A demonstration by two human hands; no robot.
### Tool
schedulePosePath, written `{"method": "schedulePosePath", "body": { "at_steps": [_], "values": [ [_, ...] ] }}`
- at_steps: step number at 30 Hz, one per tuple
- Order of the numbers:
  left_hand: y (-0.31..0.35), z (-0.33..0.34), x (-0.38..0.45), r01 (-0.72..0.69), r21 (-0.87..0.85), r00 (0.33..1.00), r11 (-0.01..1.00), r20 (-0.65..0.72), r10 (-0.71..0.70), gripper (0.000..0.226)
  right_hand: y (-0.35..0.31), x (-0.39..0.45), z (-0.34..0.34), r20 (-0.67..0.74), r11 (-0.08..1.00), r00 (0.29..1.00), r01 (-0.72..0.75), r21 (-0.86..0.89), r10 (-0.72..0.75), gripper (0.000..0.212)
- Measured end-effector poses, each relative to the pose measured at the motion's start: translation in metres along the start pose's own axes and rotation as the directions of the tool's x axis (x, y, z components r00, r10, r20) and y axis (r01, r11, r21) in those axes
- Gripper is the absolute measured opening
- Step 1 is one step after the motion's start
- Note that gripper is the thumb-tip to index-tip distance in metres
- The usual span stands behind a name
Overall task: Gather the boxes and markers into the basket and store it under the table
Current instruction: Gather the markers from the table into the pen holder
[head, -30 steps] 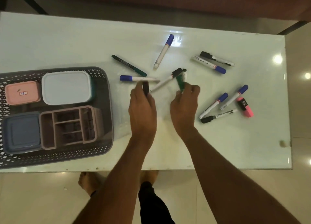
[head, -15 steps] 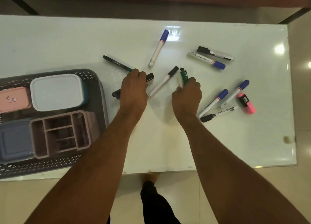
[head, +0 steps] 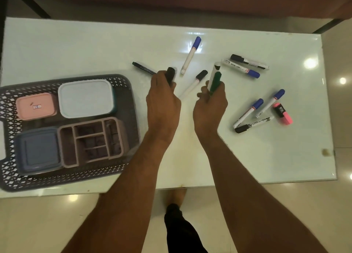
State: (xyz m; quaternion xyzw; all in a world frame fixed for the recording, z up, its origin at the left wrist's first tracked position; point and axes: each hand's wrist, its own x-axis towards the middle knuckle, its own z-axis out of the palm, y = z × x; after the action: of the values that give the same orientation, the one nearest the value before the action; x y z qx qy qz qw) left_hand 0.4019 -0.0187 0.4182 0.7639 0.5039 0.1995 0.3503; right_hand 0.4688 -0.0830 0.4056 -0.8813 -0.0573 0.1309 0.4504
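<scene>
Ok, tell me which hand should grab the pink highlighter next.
The right hand, probably. The pink highlighter lies on the table's right side, beyond that hand, while the left hand sits nearer the basket. Both hands already hold markers, so the right has little spare grip.

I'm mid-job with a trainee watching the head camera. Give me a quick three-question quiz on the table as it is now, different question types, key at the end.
1. True or false: the pink highlighter already lies in the basket.
2. Multiple choice: what does the right hand hold? A) a green marker and a white one, B) a pink box, C) nothing.
3. Fill in: the divided organizer sits in the basket beside the ____ lidded box at the near-left corner.

Key: 1 false, it lies on the table at the right; 2 A; 3 blue. The left hand also grips a dark-capped marker.
</scene>
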Motion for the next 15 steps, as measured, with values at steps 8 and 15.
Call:
{"method": "schedulePosePath", "body": {
  "at_steps": [8, 15],
  "values": [
    [-0.02, -0.092, -0.012, -0.033, -0.388, 0.976, 0.921, -0.211, -0.054, 0.024, -0.063, -0.084, 0.02, 0.037, 0.919, 0.989, 0.119, 0.376, -0.143, 0.033],
    [-0.085, -0.185, -0.028, -0.126, -0.54, 0.895, 0.832, -0.424, -0.14, 0.028, -0.086, -0.177, 0.053, 0.132, 0.897, 0.979, 0.083, 0.435, -0.154, 0.025]
  ]
}}
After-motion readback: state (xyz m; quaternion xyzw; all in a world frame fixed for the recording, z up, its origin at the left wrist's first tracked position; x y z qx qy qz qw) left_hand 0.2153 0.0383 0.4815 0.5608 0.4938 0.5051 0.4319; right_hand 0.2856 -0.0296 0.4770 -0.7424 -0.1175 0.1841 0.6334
